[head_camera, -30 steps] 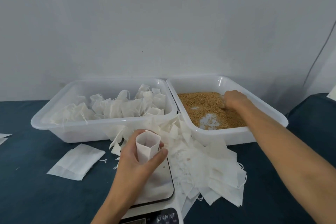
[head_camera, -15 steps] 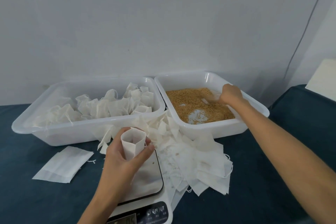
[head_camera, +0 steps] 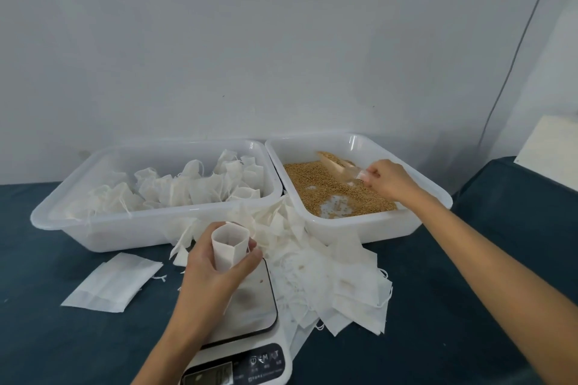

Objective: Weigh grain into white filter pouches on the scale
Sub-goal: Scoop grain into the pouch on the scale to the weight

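Here, on a dark blue cloth (head_camera: 47, 337): a left hand (head_camera: 215, 269), fingers and thumb curled round an open white pouch (head_camera: 230, 245), held upright above the plate of a scale (head_camera: 250, 306). A right hand (head_camera: 386, 180), fingers pinching the handle of a clear scoop (head_camera: 339, 166), which is loaded with grain and raised over the right tub (head_camera: 416, 184). Grain (head_camera: 309, 184) covers most of that tub's floor, with a bare patch near the front. The left tub (head_camera: 78, 178), touching the right one, holds filled, tied pouches (head_camera: 194, 187). Loose flat pouches (head_camera: 337, 278) lie heaped between tubs and scale; a small stack (head_camera: 115, 283) lies left of the scale.
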Demonstrator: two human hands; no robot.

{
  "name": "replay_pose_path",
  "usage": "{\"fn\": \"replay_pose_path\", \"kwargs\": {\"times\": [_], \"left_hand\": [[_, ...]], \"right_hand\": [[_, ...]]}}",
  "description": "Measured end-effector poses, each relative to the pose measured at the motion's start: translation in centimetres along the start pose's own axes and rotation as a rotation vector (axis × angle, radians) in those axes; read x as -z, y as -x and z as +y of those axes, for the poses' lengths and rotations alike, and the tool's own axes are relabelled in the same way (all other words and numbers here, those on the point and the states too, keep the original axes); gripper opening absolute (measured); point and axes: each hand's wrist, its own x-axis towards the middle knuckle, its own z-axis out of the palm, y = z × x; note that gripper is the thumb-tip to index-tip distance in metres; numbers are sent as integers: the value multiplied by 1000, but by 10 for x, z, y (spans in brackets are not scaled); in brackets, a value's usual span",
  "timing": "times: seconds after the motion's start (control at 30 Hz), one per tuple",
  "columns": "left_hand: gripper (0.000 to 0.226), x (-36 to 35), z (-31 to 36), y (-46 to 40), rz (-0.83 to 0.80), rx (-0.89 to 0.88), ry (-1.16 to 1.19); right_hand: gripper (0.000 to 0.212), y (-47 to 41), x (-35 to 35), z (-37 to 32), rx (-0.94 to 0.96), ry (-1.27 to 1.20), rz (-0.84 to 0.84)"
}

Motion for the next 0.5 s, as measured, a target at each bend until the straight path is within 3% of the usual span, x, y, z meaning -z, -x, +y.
{"fn": "replay_pose_path", "kwargs": {"times": [0.23,0.4,0.5], "left_hand": [[33,-1,3,3,-29,27,10],[29,-1,2,4,-3,64,-33],[34,-2,1,3,16,93,-70]], "right_hand": [[17,62,17,-49,334,-232,-139],[19,99,23,-79,548,-224,-220],[22,105,28,-87,654,-96,-176]]}}
